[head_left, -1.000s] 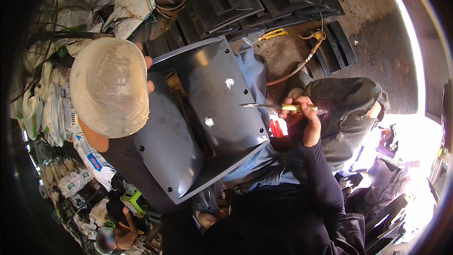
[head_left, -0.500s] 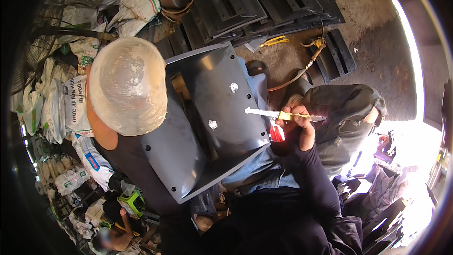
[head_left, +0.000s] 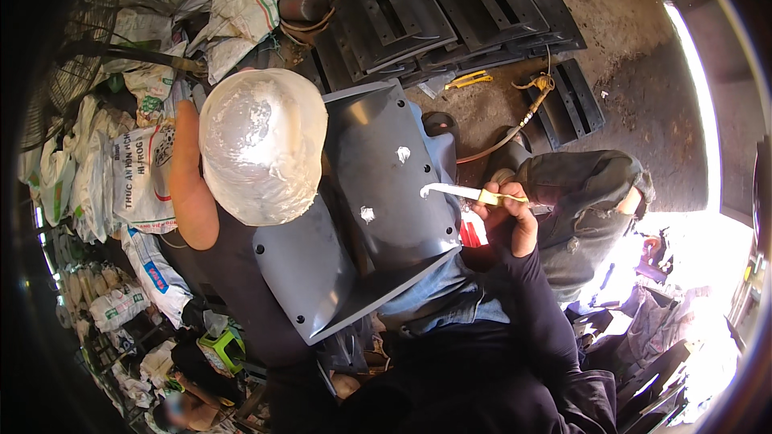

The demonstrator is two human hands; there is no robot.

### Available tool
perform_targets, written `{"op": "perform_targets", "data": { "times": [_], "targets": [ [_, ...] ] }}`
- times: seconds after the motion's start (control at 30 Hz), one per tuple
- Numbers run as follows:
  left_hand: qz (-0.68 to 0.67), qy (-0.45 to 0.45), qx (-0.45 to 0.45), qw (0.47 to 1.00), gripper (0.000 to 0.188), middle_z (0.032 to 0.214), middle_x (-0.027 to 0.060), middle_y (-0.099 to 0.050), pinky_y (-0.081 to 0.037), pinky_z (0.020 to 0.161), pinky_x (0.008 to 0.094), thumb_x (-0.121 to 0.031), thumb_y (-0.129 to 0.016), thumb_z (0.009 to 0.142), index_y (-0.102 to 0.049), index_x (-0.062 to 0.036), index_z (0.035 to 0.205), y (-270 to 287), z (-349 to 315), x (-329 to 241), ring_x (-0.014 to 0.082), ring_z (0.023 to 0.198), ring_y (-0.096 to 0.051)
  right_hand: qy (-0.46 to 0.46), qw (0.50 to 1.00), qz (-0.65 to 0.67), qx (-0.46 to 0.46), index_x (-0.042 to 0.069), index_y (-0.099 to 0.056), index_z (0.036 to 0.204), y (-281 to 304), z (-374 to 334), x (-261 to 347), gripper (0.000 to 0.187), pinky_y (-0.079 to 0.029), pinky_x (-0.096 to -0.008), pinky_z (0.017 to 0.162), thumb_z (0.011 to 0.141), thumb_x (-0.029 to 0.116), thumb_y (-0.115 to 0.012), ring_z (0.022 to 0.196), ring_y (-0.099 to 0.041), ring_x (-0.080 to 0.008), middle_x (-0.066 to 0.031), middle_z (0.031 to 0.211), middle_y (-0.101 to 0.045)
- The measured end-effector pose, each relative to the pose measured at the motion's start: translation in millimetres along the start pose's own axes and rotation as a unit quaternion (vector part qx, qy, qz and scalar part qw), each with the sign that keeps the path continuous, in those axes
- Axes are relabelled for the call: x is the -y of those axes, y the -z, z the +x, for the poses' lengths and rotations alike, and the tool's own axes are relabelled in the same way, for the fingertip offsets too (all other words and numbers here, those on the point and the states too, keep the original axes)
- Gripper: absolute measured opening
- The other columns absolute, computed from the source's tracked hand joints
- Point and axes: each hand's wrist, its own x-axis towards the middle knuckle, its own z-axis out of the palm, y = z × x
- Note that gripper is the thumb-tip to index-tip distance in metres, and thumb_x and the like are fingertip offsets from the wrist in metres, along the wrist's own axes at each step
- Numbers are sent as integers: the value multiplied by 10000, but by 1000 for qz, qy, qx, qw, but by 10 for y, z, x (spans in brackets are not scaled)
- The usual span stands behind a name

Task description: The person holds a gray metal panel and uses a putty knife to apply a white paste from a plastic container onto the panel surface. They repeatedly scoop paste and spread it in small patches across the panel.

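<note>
Head view: right hand [head_left: 515, 210] closed round yellow-handled knife [head_left: 457, 191], paste-smeared tip on or just above grey moulded panel [head_left: 358, 141] lying over the jeans [head_left: 446, 293]. Left hand hidden behind pale bowl [head_left: 261, 145]; can't tell its grip. Seems to be dabbing white paste [head_left: 404, 155]; next stroke likely wants flat blade, light pressure.

Smooth, semi-gloss and plastic-looking across the dark grey panel [head_left: 394, 213]; rough at the white dabs [head_left: 367, 214] inboard of its right edge. Smeared, partly glossy over the pale bowl [head_left: 261, 145]. Smooth on the knife blade [head_left: 456, 190]. Crinkled plastic at the sacks [head_left: 141, 181]; worn cloth at the trousers [head_left: 575, 205].
</note>
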Motion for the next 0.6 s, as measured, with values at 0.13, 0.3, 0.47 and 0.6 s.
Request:
{"op": "perform_targets", "data": {
  "times": [0.13, 0.3, 0.47, 0.6],
  "targets": [
    [-7, -6, -78, 997, 776, 1532, 225, -307, -471, 1000, 635, -658, -379, 968, -300, -116, 1516, -23, -15, 32, 441, 1391, -359, 6, 1000, 25, -9, 64, -594, 1028, -43, -21, -1, 158, -491, -438, 932, 885, 119, -632, 1041, -587, -282, -131, 1140, -601],
    [-4, 10, -93, 996, 792, 1536, 226, -305, -478, 978, 658, -661, -378, 967, -300, -95, 1515, -18, 28, 4, 462, 1352, -404, -12, 999, -12, -41, 73, -584, 999, -81, -40, 4, 154, -474, -411, 890, 859, 116, -632, 986, -565, -272, -134, 1088, -594],
    [-33, -9, -190, 981, 772, 1446, 222, -446, -497, 995, 563, -621, -359, 996, -312, -41, 1503, -201, 28, 75, 416, 1260, -524, 0, 999, -2, -32, 58, -567, 967, -121, -40, 21, 138, -474, -420, 812, 886, 160, -612, 906, -573, -275, -113, 1038, -576],
    [47, -79, -117, 989, 574, 1271, 171, -612, -481, 1009, 404, -457, -369, 1060, -481, 14, 1367, -376, 39, 187, 275, 1140, -617, 46, 998, -51, -4, 60, -565, 1022, -394, 103, 204, 215, -516, -424, 753, 924, 250, -583, 821, -619, -261, -135, 891, -638]
  ]
}}
